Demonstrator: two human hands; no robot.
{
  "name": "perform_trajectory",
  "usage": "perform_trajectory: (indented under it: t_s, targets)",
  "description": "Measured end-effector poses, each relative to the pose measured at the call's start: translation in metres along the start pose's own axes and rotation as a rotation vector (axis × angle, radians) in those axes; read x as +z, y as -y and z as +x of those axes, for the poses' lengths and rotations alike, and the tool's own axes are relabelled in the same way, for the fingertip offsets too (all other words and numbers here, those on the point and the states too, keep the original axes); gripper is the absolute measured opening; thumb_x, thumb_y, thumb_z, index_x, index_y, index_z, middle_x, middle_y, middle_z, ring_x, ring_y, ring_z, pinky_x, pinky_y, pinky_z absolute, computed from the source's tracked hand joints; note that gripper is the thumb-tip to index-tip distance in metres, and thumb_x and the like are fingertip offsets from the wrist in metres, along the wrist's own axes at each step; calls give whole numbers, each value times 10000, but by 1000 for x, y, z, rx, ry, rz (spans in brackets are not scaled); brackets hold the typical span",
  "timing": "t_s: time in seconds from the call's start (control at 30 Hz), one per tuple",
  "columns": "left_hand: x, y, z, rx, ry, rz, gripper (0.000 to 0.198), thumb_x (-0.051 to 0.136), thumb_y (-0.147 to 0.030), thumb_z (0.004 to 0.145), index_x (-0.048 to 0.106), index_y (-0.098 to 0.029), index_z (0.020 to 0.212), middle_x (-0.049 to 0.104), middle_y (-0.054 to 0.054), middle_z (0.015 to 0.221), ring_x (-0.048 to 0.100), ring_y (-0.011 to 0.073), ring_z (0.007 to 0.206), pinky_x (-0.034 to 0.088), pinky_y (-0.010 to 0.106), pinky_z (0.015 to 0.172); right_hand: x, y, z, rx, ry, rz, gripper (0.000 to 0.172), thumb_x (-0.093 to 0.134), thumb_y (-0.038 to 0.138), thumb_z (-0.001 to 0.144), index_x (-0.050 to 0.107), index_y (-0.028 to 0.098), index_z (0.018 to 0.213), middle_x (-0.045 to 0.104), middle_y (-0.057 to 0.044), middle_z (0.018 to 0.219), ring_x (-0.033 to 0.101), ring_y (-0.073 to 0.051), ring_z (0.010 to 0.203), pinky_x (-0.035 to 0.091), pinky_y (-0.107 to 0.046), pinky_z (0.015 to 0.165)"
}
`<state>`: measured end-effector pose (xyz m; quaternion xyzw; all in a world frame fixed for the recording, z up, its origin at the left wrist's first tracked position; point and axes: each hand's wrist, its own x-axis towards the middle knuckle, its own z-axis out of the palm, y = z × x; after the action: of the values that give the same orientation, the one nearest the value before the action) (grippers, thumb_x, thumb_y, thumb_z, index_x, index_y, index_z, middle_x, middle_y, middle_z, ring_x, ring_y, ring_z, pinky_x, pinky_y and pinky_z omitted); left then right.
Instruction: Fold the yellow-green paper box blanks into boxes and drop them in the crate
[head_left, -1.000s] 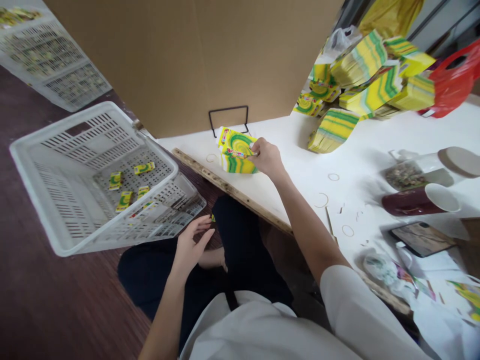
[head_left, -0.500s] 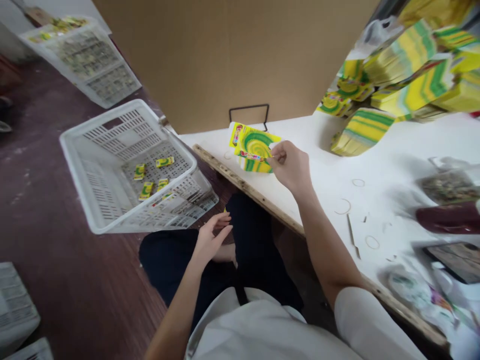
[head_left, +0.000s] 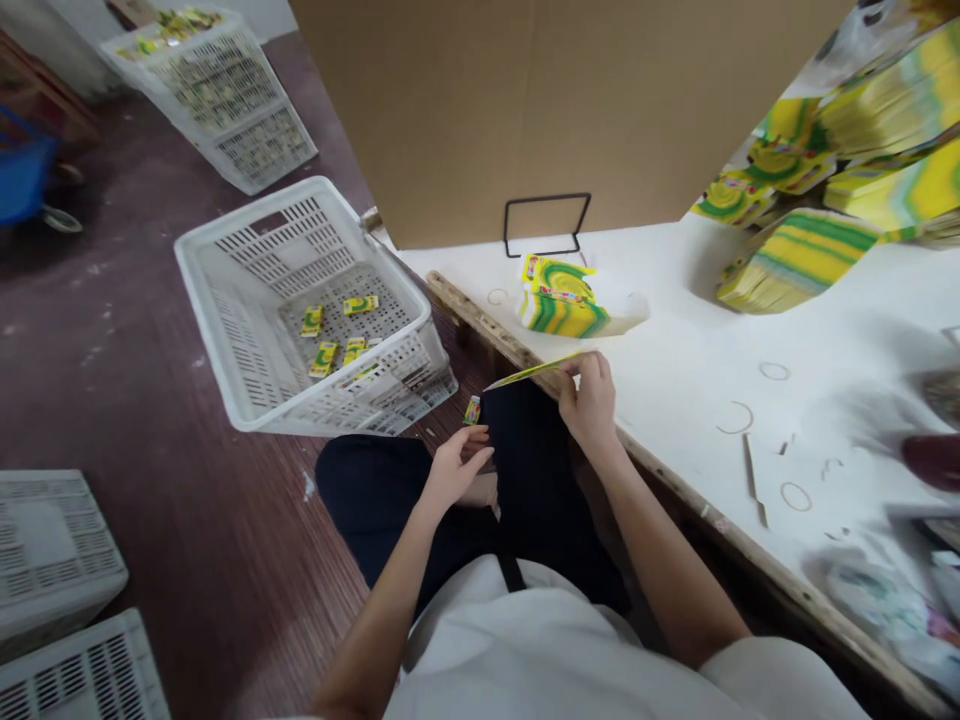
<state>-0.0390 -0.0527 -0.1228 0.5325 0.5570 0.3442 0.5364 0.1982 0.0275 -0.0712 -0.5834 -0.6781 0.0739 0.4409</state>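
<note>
Nearest us, our left hand is loosely open above the lap, thumb apart from the curled fingers, with nothing visible in its grasp; a small yellow-and-green printed packet shows just beyond its fingertips, though we cannot tell whether they touch. Our right hand pinches the end of a thin, flat yellow-and-green card seen nearly edge-on over the dark-trousered knee. The step in hand looks like handling this single card; the next move would call for both hands to meet on it, gripping gently by the edges. Behind it, on the white wood-edged counter, stands a stack of matching yellow-and-green cards, swirl-printed on top; its colourful lettering is too small and blurred to read. Left of centre, a white slotted plastic crate holds several similar packets, equally illegible. The tall brown cardboard panel at top centre shows no writing.
</note>
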Motion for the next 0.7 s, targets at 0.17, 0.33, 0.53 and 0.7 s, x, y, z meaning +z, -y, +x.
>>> perform_trajectory:
  t_s: [0.17, 0.33, 0.53, 0.7]
  targets:
    - [-4, 28, -7, -45, -15, -39, 430, 725, -420, 819, 677, -179, 1172, 754, 106, 1065, 728, 225, 912, 603, 387, 856, 2, -1, 4, 16, -49, 42, 50, 494, 220, 897, 463, 248, 869, 585, -51, 855, 578, -236, 850, 497, -398, 778]
    - [0, 51, -6, -73, -18, -90, 413, 733, -398, 812, 677, -158, 1143, 754, 117, 1020, 726, 234, 915, 603, 388, 832, 0, -2, 7, 86, -162, 50, 87, 523, 303, 905, 463, 242, 886, 572, -36, 852, 578, -209, 812, 497, -375, 777]
    - [17, 73, 20, -96, -65, -103, 324, 746, -362, 838, 685, -158, 1082, 753, 122, 1031, 720, 245, 976, 577, 414, 928, 1, -1, 7, 105, -179, 53, 126, 508, 355, 900, 460, 240, 879, 562, -45, 862, 575, -216, 827, 497, -396, 804]
    - [29, 78, 47, -81, -132, -75, 414, 384, -433, 1055, 634, -158, 1237, 702, 158, 1239, 665, 240, 1172, 528, 403, 1022, 1, -10, 10, 227, -227, 110, 212, 521, 446, 873, 452, 246, 873, 555, -35, 838, 560, -192, 777, 509, -378, 776]
